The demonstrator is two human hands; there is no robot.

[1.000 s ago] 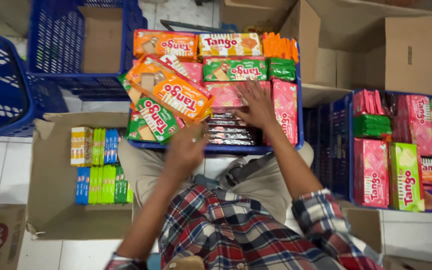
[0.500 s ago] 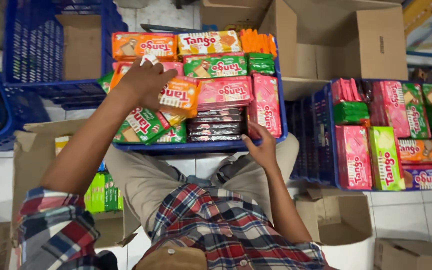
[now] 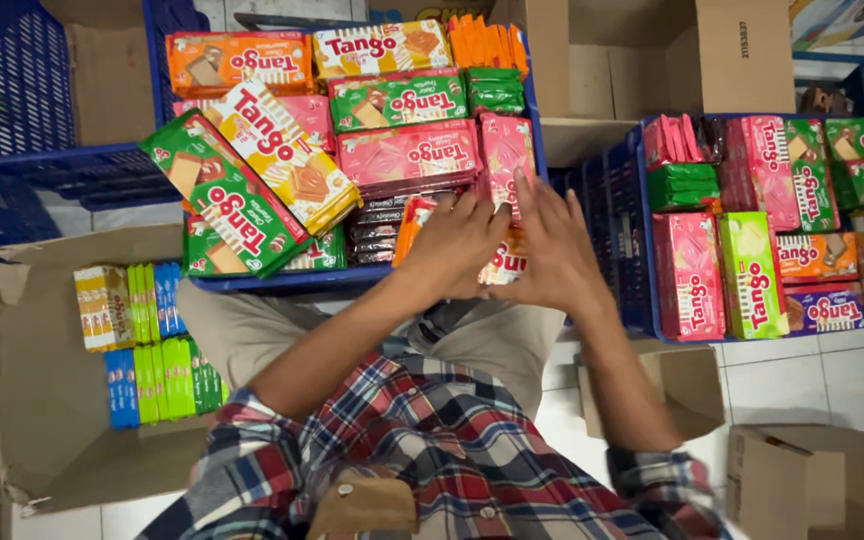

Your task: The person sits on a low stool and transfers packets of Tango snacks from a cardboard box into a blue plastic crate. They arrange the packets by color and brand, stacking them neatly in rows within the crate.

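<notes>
A blue crate (image 3: 282, 282) rests on my lap, filled with wafer packs in orange, green and pink. My left hand (image 3: 455, 243) and my right hand (image 3: 550, 250) meet at the crate's near right corner. Both grip an orange wafer pack (image 3: 412, 218) whose ends show beside my fingers; its middle is hidden. Under my hands lie a row of dark packs (image 3: 377, 232) and an upright pink pack (image 3: 504, 150). A long green pack (image 3: 224, 197) and a long orange pack (image 3: 287, 155) lie tilted on top at the crate's left.
A second blue crate (image 3: 642, 310) of pink, green and orange packs stands at my right. A cardboard box (image 3: 42, 400) on the left holds small yellow, green and blue packs. Stacked blue crates (image 3: 22, 90) are at the top left, and cardboard boxes (image 3: 652, 60) are behind and at the lower right.
My left hand came off the long orange pack at the crate's left and moved right to join my right hand. Both now close on a smaller orange pack.
</notes>
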